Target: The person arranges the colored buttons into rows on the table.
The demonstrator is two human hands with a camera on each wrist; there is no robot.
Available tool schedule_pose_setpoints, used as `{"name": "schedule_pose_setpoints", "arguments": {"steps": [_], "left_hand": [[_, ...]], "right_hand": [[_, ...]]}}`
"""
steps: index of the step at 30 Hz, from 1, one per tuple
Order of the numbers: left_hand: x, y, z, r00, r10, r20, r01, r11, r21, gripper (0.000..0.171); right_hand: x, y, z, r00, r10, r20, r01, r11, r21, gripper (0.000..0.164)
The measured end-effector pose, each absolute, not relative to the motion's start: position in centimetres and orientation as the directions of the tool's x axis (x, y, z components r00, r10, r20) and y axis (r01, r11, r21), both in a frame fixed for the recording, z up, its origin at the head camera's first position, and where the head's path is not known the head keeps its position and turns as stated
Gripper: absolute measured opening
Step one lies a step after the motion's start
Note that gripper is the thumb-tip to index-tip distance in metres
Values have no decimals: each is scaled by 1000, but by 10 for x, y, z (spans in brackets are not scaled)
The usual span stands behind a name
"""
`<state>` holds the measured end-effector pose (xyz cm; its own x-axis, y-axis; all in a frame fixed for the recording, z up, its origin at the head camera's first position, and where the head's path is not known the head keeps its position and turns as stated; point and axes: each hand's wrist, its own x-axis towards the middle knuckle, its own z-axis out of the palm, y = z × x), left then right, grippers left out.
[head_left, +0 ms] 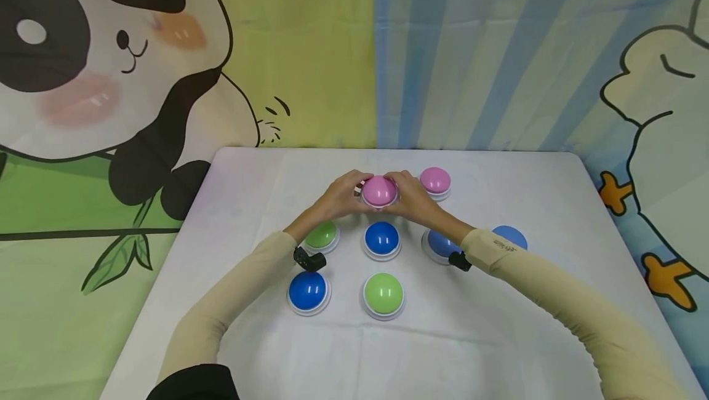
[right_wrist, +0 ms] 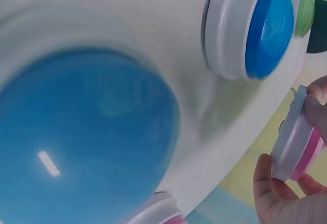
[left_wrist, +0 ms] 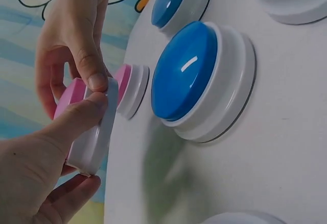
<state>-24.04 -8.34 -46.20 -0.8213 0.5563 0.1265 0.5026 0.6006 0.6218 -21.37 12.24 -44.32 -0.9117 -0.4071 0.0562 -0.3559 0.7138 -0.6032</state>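
Note:
Between my two hands is a pink-domed push button (head_left: 379,191) with a white base, raised off the table behind the middle blue button (head_left: 381,238). My left hand (head_left: 339,197) grips its left edge, thumb along the rim of the white base in the left wrist view. From the other side my right hand (head_left: 414,200) holds the opposite edge, with its thumb also on the base. In the right wrist view the pink button (right_wrist: 299,145) is tilted, its underside partly facing the table. Just behind my right hand stands a second pink button (head_left: 435,181).
On the white table (head_left: 354,357) a green button (head_left: 322,236) and a blue button (head_left: 308,292) stand at left. Another green button (head_left: 384,293) is front centre. Two blue buttons, one nearer (head_left: 442,244) and one farther right (head_left: 511,236), are partly covered by the right arm.

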Motion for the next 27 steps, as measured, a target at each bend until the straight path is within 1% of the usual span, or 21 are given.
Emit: {"name": "schedule_pose_setpoints", "arguments": {"steps": [4,10,16,22,27], "left_hand": [[-233,-83,-458,-812,568,135,518,593,616,76],[-229,-84,-457,-805,577,138,530,595,604,76],[-227,-81,-460,-787,598,149,550,571,609,76],[-223,-70,-459,-778,611,146,550,551,627,75],[-221,-58,-459,-757,635,151,571,531,626,75]], "right_hand": [[-205,124,-441,-912,-405,55,-348,699,-624,75],[-200,125,-443,-913,-402,75,-358,697,-622,74],[-195,129,-442,-915,-400,51,-340,698,-630,74],[-187,140,-437,-915,-400,49,-337,692,-638,74],[-180,151,-433,-917,-394,54,-330,679,-655,74]]}}
